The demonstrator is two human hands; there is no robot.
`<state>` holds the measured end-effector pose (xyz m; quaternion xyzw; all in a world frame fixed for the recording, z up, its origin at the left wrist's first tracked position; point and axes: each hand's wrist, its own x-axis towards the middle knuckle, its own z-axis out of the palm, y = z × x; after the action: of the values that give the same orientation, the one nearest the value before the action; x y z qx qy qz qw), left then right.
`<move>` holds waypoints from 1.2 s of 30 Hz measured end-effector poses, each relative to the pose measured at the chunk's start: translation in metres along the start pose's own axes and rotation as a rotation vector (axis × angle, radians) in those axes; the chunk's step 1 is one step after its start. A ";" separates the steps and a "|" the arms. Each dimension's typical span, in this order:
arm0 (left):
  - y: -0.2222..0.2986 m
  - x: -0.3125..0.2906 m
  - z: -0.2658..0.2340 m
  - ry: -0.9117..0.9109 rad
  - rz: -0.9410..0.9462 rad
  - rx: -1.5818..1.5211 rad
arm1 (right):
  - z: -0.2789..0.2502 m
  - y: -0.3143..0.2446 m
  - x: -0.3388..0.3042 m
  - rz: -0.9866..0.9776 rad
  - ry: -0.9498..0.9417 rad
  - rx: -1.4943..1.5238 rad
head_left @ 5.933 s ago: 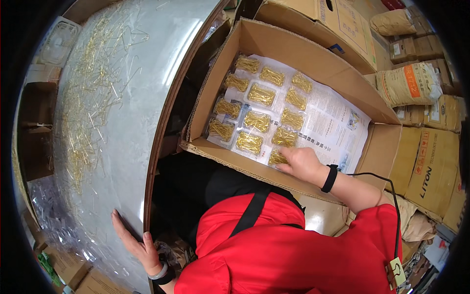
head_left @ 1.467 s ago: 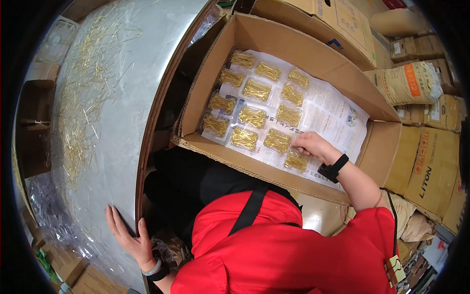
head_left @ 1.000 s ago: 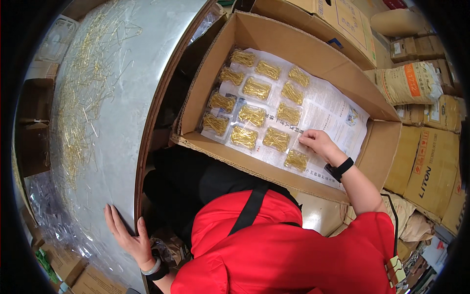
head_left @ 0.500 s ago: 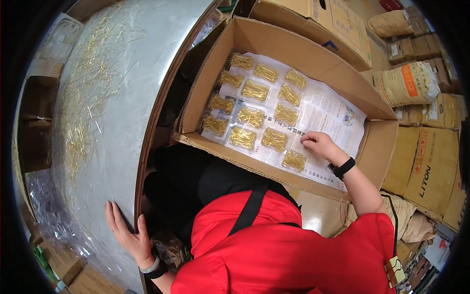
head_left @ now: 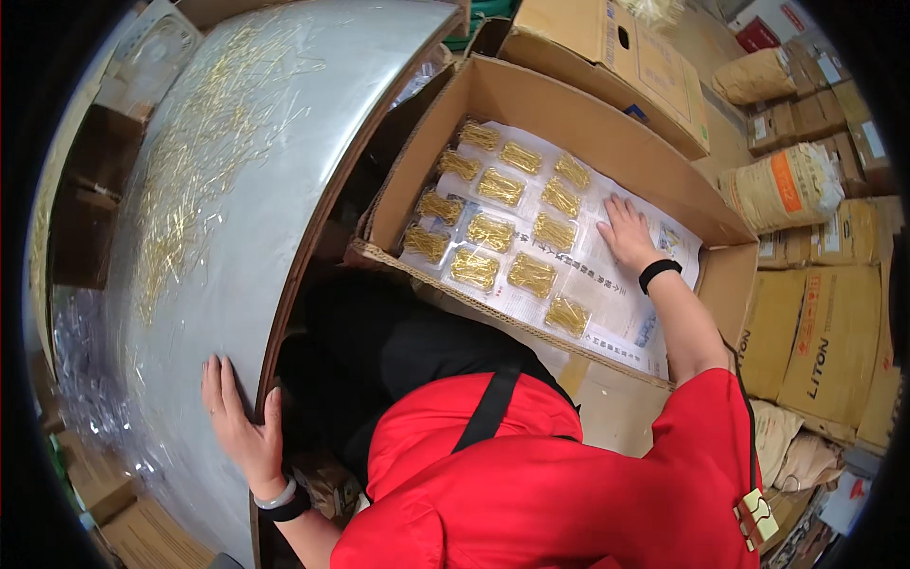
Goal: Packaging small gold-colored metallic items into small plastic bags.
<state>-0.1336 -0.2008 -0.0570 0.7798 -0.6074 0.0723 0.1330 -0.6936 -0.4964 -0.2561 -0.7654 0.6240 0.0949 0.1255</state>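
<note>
My right hand (head_left: 627, 235) lies flat with spread fingers on a sheet of newspaper (head_left: 602, 313) lining an open cardboard box (head_left: 569, 119). Several small clear packs of gold-coloured bent wire pieces (head_left: 491, 232) sit in rough rows on the paper, to the left of that hand. The closest ones are a pack (head_left: 555, 230) beside its fingers and another pack (head_left: 567, 316) toward the box's near wall. At the edge of a grey metal tabletop (head_left: 313, 123), my left hand (head_left: 245, 427) rests with its fingers stretched out and nothing in it.
Loose gold wire pieces (head_left: 190, 190) are scattered over the far left of the tabletop. Clear plastic bags (head_left: 95, 389) lie along its left side. A closed carton (head_left: 607, 57) stands behind the open box. Sacks (head_left: 782, 185) and stacked cartons (head_left: 825, 346) line the right.
My right hand has gone from curled fingers above the near packs to lying flat, farther back on the newspaper. The left hand stays at the table edge. The view has shifted slightly.
</note>
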 end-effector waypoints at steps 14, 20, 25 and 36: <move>-0.004 -0.005 0.001 0.054 -0.002 0.053 | 0.015 -0.004 0.001 0.018 0.057 0.037; -0.001 -0.006 0.004 0.084 -0.017 0.037 | 0.015 0.001 -0.002 -0.028 0.309 0.107; -0.001 -0.005 0.010 0.094 0.008 0.025 | 0.010 0.007 -0.009 -0.060 0.451 0.305; 0.006 0.005 0.005 0.142 -0.013 -0.074 | -0.097 -0.097 -0.023 -0.404 0.401 0.830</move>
<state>-0.1387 -0.2082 -0.0600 0.7713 -0.5936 0.1041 0.2048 -0.6040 -0.4865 -0.1495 -0.7597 0.4605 -0.3362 0.3128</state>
